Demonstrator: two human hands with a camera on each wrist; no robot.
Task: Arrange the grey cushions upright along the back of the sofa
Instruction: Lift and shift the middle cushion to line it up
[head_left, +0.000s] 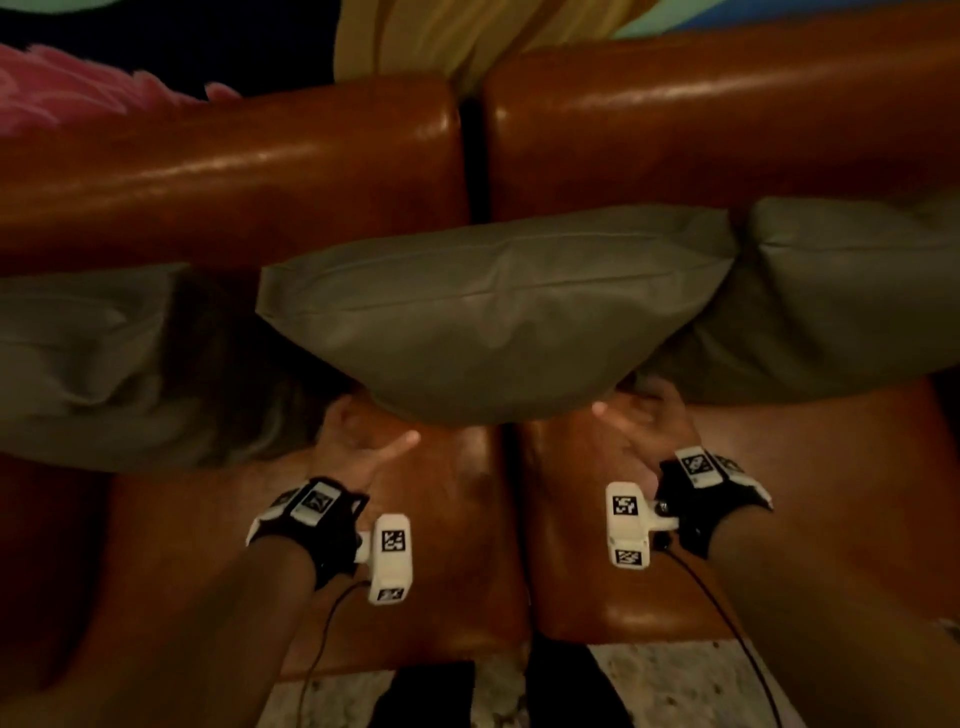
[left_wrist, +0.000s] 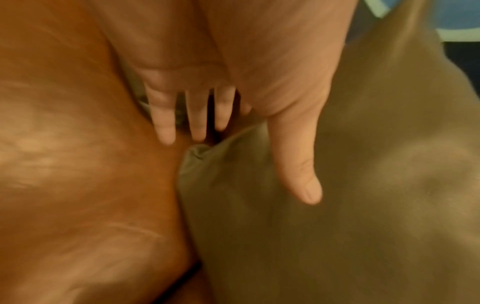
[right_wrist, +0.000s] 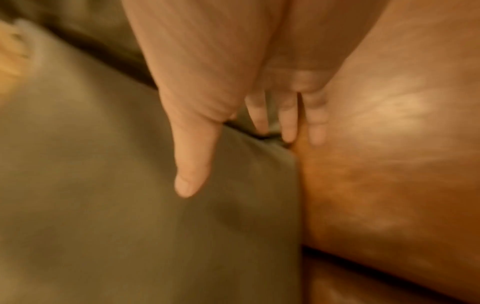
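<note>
Three grey cushions lean against the brown leather sofa back (head_left: 234, 171). The middle cushion (head_left: 493, 312) stands upright over the seam between the two seat pads. My left hand (head_left: 363, 441) is at its lower left corner and my right hand (head_left: 639, 415) at its lower right corner. In the left wrist view the left hand (left_wrist: 272, 78) has straight fingers beside the cushion (left_wrist: 337, 205) corner, thumb lying on its face. The right hand (right_wrist: 207, 82) mirrors this on the cushion (right_wrist: 103, 185). The left cushion (head_left: 78, 353) looks slumped; the right cushion (head_left: 831, 301) touches the middle one.
The leather seat (head_left: 441, 545) spreads below the cushions. Behind the sofa back lie a pink fluffy thing (head_left: 62, 88) and yellow fabric (head_left: 441, 36). Speckled floor (head_left: 675, 686) shows at the seat's front edge.
</note>
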